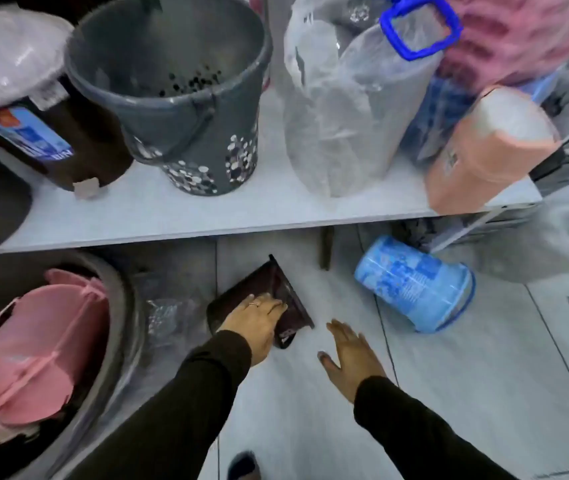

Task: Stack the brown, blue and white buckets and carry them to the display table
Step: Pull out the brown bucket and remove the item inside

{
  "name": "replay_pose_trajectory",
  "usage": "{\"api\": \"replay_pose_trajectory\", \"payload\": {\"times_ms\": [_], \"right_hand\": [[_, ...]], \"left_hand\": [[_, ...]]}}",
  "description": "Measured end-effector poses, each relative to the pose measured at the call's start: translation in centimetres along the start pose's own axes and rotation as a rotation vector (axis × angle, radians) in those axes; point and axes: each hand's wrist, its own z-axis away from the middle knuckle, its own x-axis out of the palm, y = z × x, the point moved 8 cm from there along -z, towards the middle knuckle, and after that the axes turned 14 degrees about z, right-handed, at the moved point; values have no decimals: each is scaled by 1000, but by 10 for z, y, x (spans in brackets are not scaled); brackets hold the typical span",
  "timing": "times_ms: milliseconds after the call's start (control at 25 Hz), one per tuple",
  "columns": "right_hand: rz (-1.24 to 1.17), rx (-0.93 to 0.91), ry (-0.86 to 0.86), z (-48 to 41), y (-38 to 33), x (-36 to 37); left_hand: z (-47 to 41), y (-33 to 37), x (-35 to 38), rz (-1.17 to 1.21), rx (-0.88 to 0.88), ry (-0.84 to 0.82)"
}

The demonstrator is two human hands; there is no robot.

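Note:
A small brown bucket [278, 289] lies on its side on the pale floor tiles, just below the shelf's front edge. My left hand [253, 322] rests on its upper side, fingers curled over it. My right hand [352, 358] hovers open a short way to the right of it, palm down, touching nothing. A blue bucket [414, 284] with a printed label lies tipped on its side on the floor further right, under the shelf edge. No white bucket can be picked out with certainty.
A white shelf [207, 216] runs across the view, holding a dark bin with a clear lid [34, 109], a grey spotted bucket [179, 95], plastic-wrapped goods [352, 109] and a peach container [490, 150]. A large dark tub [127, 317] with a pink item stands at left.

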Motion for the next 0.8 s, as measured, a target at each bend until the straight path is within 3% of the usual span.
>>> {"api": "replay_pose_trajectory", "payload": {"times_ms": [120, 280, 360, 480, 560, 640, 800], "right_hand": [[49, -8, -70, -83, 27, 69], [-112, -39, -112, -163, 27, 135], [-253, -9, -101, -189, 22, 160], [-398, 86, -35, -206, 20, 177], [-437, -5, -9, -197, 2, 175], [-304, -144, 80, -182, -19, 160], [234, -427, 243, -153, -65, 131]], "left_hand": [[-91, -23, 49, -171, 67, -34], [-178, -44, 95, -328, 123, -101], [-199, -56, 112, -378, 143, -150], [-194, -57, 116, -470, 278, -26], [-173, -60, 109, -522, 371, 24], [-148, -72, 97, -443, 389, 26], [-92, -105, 107, -318, 307, -22]]}}
